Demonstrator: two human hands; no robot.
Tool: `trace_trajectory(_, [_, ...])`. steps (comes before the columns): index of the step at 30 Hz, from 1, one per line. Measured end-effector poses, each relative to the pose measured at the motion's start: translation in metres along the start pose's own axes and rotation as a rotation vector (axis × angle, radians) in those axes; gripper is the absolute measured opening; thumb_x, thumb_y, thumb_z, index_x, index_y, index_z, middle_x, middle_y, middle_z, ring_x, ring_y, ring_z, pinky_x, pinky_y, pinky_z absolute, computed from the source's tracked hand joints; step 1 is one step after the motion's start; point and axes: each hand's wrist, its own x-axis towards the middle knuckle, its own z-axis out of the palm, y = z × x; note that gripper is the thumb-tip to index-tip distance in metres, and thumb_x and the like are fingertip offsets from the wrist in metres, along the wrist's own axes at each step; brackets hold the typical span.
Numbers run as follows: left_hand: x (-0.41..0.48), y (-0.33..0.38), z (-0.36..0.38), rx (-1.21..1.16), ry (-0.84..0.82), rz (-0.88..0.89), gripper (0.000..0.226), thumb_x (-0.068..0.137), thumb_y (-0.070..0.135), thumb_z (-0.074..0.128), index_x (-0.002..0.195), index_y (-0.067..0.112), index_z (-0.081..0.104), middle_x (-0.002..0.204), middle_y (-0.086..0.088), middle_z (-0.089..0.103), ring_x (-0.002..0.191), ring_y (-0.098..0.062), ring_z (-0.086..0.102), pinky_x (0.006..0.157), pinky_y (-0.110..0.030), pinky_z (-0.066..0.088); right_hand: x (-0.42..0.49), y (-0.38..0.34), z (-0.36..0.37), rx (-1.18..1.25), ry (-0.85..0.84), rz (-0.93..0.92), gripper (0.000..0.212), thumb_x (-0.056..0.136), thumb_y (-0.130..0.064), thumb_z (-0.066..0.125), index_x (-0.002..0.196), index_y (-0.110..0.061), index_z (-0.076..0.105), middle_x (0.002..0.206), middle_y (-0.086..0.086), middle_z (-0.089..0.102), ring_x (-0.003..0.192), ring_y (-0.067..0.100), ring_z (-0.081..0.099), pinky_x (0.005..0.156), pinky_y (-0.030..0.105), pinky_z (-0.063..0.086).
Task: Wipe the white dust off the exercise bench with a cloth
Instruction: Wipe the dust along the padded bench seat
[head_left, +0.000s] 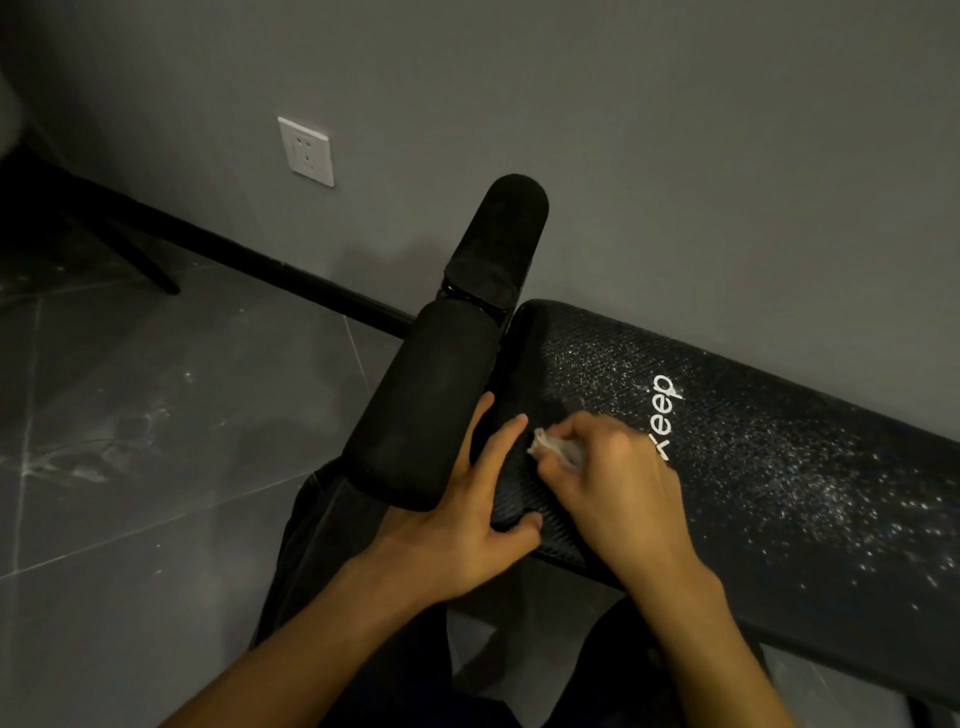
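- Left hand (467, 525) grips the bench (779, 467) at its end.
- Right hand (618, 483) clutches a bunched cloth (553, 448) against the bench.
- White dust (810, 499) speckles the bench further right.

I see the cloth (556, 448) bunched in my right hand (618, 493), pressed on the black bench (727, 551). White dust (810, 493) speckles the pad right of the grip.

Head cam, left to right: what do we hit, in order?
Wall socket → near foam roller → left hand → cloth → right hand → white dust on the exercise bench.
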Motion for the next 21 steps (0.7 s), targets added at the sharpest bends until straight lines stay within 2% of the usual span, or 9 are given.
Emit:
trace_trajectory(3, [0.001, -0.002, 0.001, -0.008, -0.004, 0.005, 0.094, 0.078, 0.074, 0.042, 0.159, 0.044, 0.004, 0.167, 0.016, -0.018, 0.149, -0.001, -0.028, 0.120, -0.025, -0.009, 0.015, -0.002, 0.002, -0.007, 0.057, 0.000, 0.020, 0.094, -0.047, 0.061, 0.106, -0.032, 0.063, 0.106, -0.006, 0.065, 0.092, 0.018, 0.064, 0.067, 0.031, 0.044])
trace_trajectory(6, [0.000, -0.002, 0.001, 0.012, 0.009, 0.006, 0.094, 0.079, 0.074, 0.042, 0.159, 0.044, 0.003, 0.167, 0.015, -0.017, 0.151, -0.002, -0.026, 0.122, -0.027, -0.007, 0.032, -0.013, 0.007, -0.015, 0.115, -0.023, 0.024, 0.097, -0.043, 0.057, 0.113, -0.025, 0.061, 0.109, 0.001, 0.063, 0.090, 0.026, 0.065, 0.072, 0.039, 0.053])
trace_trajectory(12, [0.000, -0.001, 0.002, -0.021, 0.019, -0.009, 0.096, 0.078, 0.073, 0.043, 0.160, 0.039, 0.005, 0.167, 0.018, -0.018, 0.153, -0.004, -0.022, 0.124, -0.028, -0.003, 0.002, -0.007, 0.009, 0.050, 0.078, -0.054, 0.018, 0.094, -0.043, 0.061, 0.105, -0.029, 0.064, 0.102, -0.006, 0.062, 0.087, 0.020, 0.065, 0.072, 0.038, 0.053])
trace_trajectory(17, [0.000, -0.002, 0.001, 0.013, 0.024, 0.003, 0.095, 0.080, 0.074, 0.043, 0.159, 0.043, 0.000, 0.167, 0.017, -0.017, 0.152, -0.004, -0.021, 0.124, -0.029, -0.003, 0.037, -0.020, 0.013, -0.054, 0.092, -0.048, 0.029, 0.098, -0.033, 0.056, 0.124, -0.023, 0.062, 0.123, 0.001, 0.052, 0.091, 0.029, 0.065, 0.076, 0.041, 0.053])
trace_trajectory(21, [-0.001, 0.000, -0.001, -0.038, 0.014, -0.003, 0.093, 0.079, 0.073, 0.043, 0.155, 0.049, -0.006, 0.164, 0.022, -0.022, 0.152, -0.002, -0.023, 0.127, -0.032, 0.003, 0.029, -0.020, 0.014, -0.028, 0.103, -0.108, 0.036, 0.096, -0.032, 0.058, 0.130, -0.022, 0.057, 0.122, 0.000, 0.058, 0.094, 0.027, 0.066, 0.076, 0.041, 0.055])
